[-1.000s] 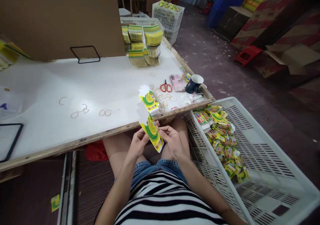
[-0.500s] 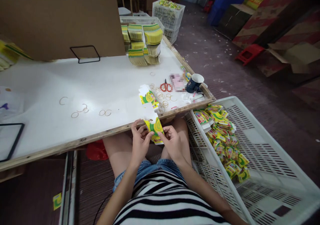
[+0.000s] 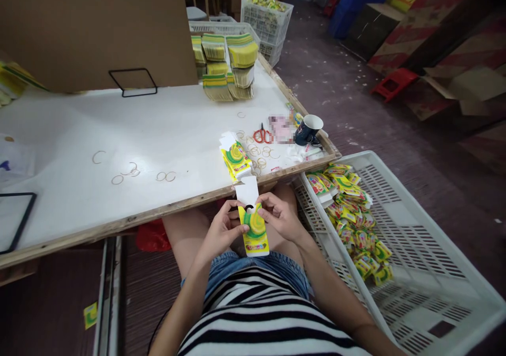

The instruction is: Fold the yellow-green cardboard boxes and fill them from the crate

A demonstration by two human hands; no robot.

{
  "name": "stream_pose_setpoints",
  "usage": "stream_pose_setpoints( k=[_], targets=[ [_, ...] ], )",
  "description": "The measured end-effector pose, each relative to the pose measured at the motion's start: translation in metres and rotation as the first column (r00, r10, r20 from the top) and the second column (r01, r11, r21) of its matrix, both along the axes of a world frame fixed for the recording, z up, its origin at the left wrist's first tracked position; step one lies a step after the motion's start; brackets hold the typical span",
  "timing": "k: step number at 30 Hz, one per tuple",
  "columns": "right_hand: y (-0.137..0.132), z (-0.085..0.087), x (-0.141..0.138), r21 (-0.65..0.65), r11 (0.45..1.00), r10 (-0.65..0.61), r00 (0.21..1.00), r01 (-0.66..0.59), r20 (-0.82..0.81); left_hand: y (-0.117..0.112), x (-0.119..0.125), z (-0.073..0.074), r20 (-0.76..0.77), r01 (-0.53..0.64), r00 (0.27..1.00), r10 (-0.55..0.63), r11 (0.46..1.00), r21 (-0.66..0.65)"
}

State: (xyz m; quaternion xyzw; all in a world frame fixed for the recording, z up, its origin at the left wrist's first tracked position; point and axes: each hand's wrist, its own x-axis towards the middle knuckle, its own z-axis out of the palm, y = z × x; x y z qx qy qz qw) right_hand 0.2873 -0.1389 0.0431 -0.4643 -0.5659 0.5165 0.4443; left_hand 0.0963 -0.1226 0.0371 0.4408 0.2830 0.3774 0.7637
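Over my lap I hold a small yellow and green printed carton [image 3: 255,232], its white flap raised at the far end. My left hand [image 3: 225,228] is closed on the carton's left edge, thumb across its front. At the upper right edge my right hand [image 3: 279,216] pinches it near the flap. A dark curved opening shows below the flap. Just beyond, on the table's near edge, lies a small stack of similar flat cartons [image 3: 236,158] with white flaps.
Rubber bands [image 3: 259,150], red-handled scissors [image 3: 262,134] and a dark mug [image 3: 308,130] lie on the white table [image 3: 79,134]. Bundled cartons [image 3: 227,66] stand at the back. A white plastic crate [image 3: 419,219] with yellow-green cartons is at my right.
The carton has come closer to my body and turned more upright, away from the stack. Both hands have shifted with it, my right hand moving up to its top edge.
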Motion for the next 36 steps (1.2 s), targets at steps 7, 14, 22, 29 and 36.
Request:
stream_pose_setpoints(
  k=[7, 14, 22, 29, 36],
  targets=[
    [-0.002, -0.005, -0.008, -0.025, 0.975, -0.221, 0.968, 0.219, -0.123, 0.002, 0.001, -0.007, -0.052, -0.002, 0.999, -0.001, 0.999, -0.052],
    [-0.003, 0.000, 0.003, -0.088, 0.987, -0.130, 0.991, 0.131, 0.016, -0.003, 0.010, -0.011, -0.244, -0.155, 0.954, 0.175, 0.983, 0.098],
    [-0.005, -0.005, -0.005, -0.064, 0.987, -0.127, 0.959, 0.148, 0.255, -0.006, 0.008, -0.011, -0.323, -0.025, 0.943, 0.082, 0.984, 0.175],
    [-0.010, -0.008, -0.008, -0.033, 0.983, -0.168, 0.952, 0.182, 0.256, -0.003, 0.009, -0.011, -0.226, -0.109, 0.966, 0.126, 0.990, 0.083],
    [-0.010, -0.017, -0.006, -0.062, 0.960, -0.275, 0.961, 0.274, -0.011, -0.011, 0.025, -0.014, -0.221, -0.176, 0.956, 0.191, 0.981, 0.085]
  ],
)
